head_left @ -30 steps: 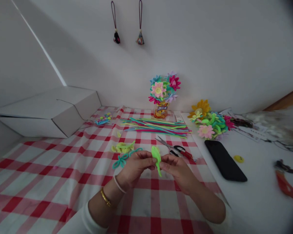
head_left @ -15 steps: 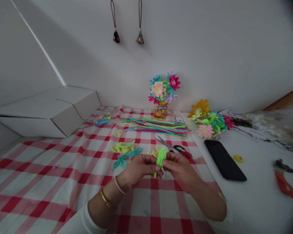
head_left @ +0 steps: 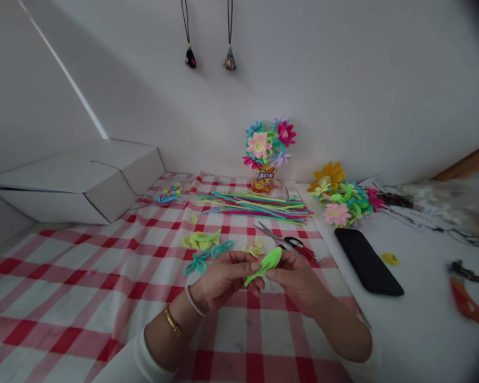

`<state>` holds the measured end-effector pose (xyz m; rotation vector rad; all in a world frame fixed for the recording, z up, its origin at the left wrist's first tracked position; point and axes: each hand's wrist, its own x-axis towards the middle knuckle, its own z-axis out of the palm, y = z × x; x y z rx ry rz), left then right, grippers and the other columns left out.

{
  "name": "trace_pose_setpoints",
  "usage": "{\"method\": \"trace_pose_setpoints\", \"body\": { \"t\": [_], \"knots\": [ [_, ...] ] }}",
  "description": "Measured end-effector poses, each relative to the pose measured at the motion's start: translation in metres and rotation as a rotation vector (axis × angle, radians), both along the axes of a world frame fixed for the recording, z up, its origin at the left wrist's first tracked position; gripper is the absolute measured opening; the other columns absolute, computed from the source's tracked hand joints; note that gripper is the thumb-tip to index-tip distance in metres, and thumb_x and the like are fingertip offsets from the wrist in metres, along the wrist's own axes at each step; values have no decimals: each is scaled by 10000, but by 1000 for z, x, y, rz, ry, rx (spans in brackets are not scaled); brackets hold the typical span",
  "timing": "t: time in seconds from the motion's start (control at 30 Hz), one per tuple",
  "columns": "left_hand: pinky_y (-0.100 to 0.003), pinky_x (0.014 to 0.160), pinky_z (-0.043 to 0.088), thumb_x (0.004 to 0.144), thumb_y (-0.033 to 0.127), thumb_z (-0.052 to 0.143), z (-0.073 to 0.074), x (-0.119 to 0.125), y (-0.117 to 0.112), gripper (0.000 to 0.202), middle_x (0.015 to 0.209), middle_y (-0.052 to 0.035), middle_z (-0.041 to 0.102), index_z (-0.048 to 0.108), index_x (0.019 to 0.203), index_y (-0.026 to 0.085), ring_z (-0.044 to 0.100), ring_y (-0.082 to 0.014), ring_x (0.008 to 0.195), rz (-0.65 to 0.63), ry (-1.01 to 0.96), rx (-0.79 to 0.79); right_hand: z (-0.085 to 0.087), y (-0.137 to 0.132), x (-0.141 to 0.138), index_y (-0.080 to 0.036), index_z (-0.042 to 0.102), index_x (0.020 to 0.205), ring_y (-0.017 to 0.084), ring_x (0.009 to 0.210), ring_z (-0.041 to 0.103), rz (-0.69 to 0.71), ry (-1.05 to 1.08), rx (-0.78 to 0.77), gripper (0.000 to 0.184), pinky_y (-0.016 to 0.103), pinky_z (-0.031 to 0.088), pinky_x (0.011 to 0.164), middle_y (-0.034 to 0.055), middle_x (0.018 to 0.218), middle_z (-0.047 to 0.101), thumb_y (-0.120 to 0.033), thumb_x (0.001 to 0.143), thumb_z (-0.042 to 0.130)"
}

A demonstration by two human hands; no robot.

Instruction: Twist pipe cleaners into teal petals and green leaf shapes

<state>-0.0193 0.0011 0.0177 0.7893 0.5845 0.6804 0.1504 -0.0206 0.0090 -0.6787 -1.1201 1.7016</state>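
Between my two hands is a bright green pipe-cleaner leaf (head_left: 270,260), tilted with its broad end up to the right and a thin stem down to the left. My left hand (head_left: 229,275) pinches it near the stem. My right hand (head_left: 297,276) grips the other side with thumb and fingers. Just beyond the hands lie small yellow pipe-cleaner pieces (head_left: 254,249) and scissors (head_left: 268,233) with dark handles. To the left are teal looped pipe-cleaner pieces (head_left: 197,263) and a heap of yellow-green petals (head_left: 200,240).
Loose coloured pipe cleaners (head_left: 259,207) lie across the checked cloth (head_left: 115,298). Behind them stands a jar (head_left: 263,180) of fuzzy flowers. At right are a flower bunch (head_left: 345,205), a black phone (head_left: 368,261) and red-handled pliers (head_left: 467,300); a white box (head_left: 75,181) is at left.
The green leaf has turned from nearly upright to slanting, its tip now toward the right and its stem toward lower left. Both hands keep hold of it, shifting only slightly.
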Motion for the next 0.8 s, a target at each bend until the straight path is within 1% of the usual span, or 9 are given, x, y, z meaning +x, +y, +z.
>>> {"method": "trace_pose_setpoints", "body": {
  "t": [0.1, 0.3, 0.43, 0.6, 0.7, 0.8],
  "knots": [
    [-257, 541, 481, 635, 213, 731, 0, 1, 1, 156, 607, -61, 673, 655, 724, 109, 609, -137, 532, 25, 14, 8, 2, 0, -1, -186, 638, 824, 162, 636, 585, -31, -6, -6, 122, 348, 477, 656, 13, 716, 641, -133, 714, 637],
    [-250, 513, 471, 636, 241, 733, -3, 4, 0, 173, 580, -52, 664, 638, 677, 103, 585, -121, 484, 24, 96, 119, 1, -2, -2, -196, 627, 796, 161, 579, 574, -80, -13, -20, 102, 352, 472, 613, 5, 699, 624, -141, 711, 635],
    [-237, 480, 454, 631, 228, 730, -2, 4, -1, 158, 552, -39, 651, 635, 667, 108, 571, -115, 457, 36, 98, 86, 1, -2, 0, -191, 642, 826, 160, 634, 581, -77, -38, -19, 111, 344, 463, 664, 14, 732, 639, -167, 718, 652],
    [-236, 452, 445, 617, 191, 723, 2, 0, 0, 135, 516, -36, 637, 635, 667, 102, 556, -114, 420, 18, 92, 17, 4, -1, 5, -195, 676, 842, 128, 721, 571, -105, -47, -76, 161, 283, 430, 731, 3, 798, 657, -168, 685, 702],
    [-237, 446, 445, 619, 197, 723, 3, -1, 0, 140, 520, -44, 644, 627, 652, 102, 566, -123, 416, 0, 101, 28, 5, -1, 6, -189, 676, 815, 130, 710, 566, -114, -44, -78, 139, 287, 426, 724, 2, 778, 656, -172, 679, 702],
    [-232, 443, 440, 629, 217, 726, 2, 0, 0, 155, 529, -49, 652, 619, 635, 104, 573, -125, 421, 3, 122, 86, 3, -2, 2, -182, 657, 740, 122, 652, 542, -191, -80, -50, 75, 274, 419, 666, -9, 710, 632, -174, 675, 692]
  ]
}}
